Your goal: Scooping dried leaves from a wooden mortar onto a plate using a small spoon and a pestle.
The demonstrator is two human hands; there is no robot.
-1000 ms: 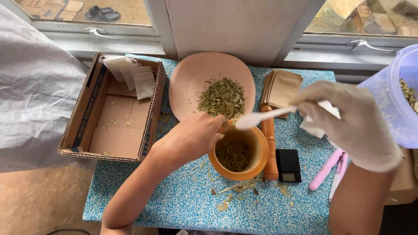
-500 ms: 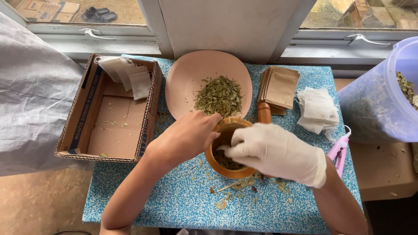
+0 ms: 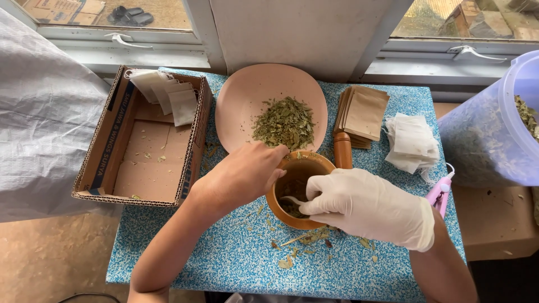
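Hands at an orange wooden bowl (image 3: 301,193) near the table's front edge.
Bare left hand (image 3: 242,175) clasping the bowl's rim; gloved right hand (image 3: 368,205) pinching a white plastic spoon (image 3: 293,200) dipped inside, among dried green leaves (image 3: 292,191).

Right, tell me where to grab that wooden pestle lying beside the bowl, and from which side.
Grip the wooden pestle around its rounded upper end, coming down from above on the far side, toward the stack of brown pouches. It lies flat on the table, and its near end runs under the gloved right hand at the bowl, so only the far end looks free.
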